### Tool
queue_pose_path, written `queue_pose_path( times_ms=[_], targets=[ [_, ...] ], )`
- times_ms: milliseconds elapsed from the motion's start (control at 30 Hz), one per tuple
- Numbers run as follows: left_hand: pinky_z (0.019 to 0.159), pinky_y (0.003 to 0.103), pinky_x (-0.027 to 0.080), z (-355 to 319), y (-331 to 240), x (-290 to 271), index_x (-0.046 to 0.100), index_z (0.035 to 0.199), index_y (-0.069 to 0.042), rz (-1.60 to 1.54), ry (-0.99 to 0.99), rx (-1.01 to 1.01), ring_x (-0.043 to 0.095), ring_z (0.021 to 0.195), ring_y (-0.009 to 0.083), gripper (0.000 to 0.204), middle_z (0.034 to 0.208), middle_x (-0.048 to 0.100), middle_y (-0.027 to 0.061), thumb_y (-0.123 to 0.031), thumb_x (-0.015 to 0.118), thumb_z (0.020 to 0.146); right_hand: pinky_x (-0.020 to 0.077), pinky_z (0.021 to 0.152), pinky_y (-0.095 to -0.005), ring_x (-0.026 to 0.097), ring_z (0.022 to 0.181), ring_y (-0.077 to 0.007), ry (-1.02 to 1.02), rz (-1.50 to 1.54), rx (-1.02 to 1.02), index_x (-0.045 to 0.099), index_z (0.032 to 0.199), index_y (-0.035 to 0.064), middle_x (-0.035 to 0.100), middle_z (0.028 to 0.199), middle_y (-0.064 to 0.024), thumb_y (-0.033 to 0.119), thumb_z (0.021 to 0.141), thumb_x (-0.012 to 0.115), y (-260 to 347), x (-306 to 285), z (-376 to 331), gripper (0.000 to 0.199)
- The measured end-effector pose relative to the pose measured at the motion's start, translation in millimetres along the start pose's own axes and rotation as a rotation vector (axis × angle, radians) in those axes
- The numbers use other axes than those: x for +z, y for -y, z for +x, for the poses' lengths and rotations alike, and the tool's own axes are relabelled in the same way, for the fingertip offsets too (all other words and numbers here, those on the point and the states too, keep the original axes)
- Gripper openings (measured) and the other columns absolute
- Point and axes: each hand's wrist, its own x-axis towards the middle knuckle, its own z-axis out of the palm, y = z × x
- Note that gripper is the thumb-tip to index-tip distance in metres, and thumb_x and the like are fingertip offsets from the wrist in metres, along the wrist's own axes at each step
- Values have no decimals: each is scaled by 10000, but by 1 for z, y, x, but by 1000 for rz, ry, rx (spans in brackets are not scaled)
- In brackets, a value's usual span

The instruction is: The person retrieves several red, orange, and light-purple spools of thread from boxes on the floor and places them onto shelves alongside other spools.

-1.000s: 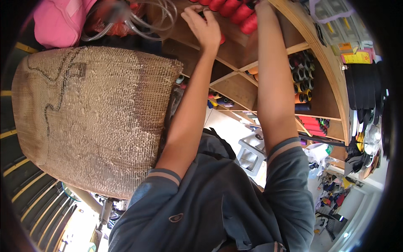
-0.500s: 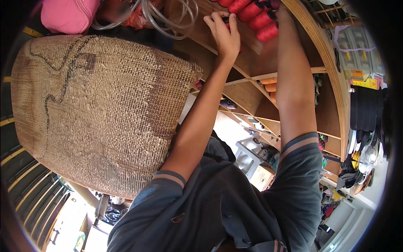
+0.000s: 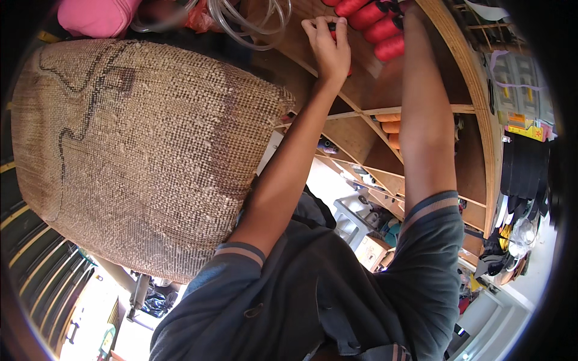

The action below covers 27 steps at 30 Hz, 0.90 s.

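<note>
Drifted rightward in view since the earlier frame, with the wooden shelf (image 3: 466,63). Stretching the right forearm (image 3: 427,108) forward, with the right hand out of sight; cannot tell its hold. Apparently gripping a red spool (image 3: 333,34) in the curled left hand (image 3: 332,55). Likely midway through handling it, calling for a steady grip. Black-ended, mostly covered, near matching spools (image 3: 380,29)

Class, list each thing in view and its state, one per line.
Left hand: curled around a red spool
Right hand: at the top edge, grip unclear
Shelved red spools: lying side by side
Orange spools: lying stacked
Clear tubing: coiled
Woven covering: bulging
</note>
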Motion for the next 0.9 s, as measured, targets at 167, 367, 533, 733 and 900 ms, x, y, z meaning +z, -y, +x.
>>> queue_pose_path(
  times_ms=[167, 367, 533, 733, 900],
  targets=[
    [815, 415, 406, 16, 14, 22, 546, 875, 9, -251, -83, -418, 529, 943, 334, 321, 1077, 535, 205, -288, 458, 958, 436, 650, -374, 564, 659, -231, 64, -22, -44, 541, 796, 48, 592, 785, -109, 319, 913, 471, 16, -3, -7, 304],
    [883, 351, 450, 81, 33, 42, 580, 1098, -15, -334, 50, -264, 574, 1003, 247, 299, 1070, 610, 109, -260, 566, 928, 437, 618, -375, 564, 613, -228, 225, -10, -145, 561, 725, 47, 605, 722, -96, 305, 914, 460, 61, 21, -31, 335],
    [811, 239, 459, 62, -14, 52, 604, 1103, 24, -666, 262, -322, 572, 888, 112, 312, 987, 630, 46, -91, 713, 834, 438, 592, -376, 564, 575, -226, 277, -91, -176, 577, 667, 47, 616, 669, -86, 293, 915, 450, 56, -1, -47, 372],
    [821, 297, 491, 60, 4, 46, 606, 1085, -22, -753, 200, -465, 580, 958, 160, 332, 1045, 623, 75, -241, 708, 857, 451, 806, -341, 587, 896, -220, 228, 266, -296, 588, 1100, -6, 640, 959, -123, 350, 878, 643, 25, 35, -66, 423],
    [848, 351, 504, 50, 22, 44, 532, 1134, -82, -690, 144, -703, 551, 1055, 209, 391, 1118, 573, 111, -341, 671, 877, 481, 813, -346, 617, 936, -252, 387, -1, -117, 562, 1134, 11, 653, 994, -145, 213, 891, 617, 14, 39, -86, 322]
  ],
)
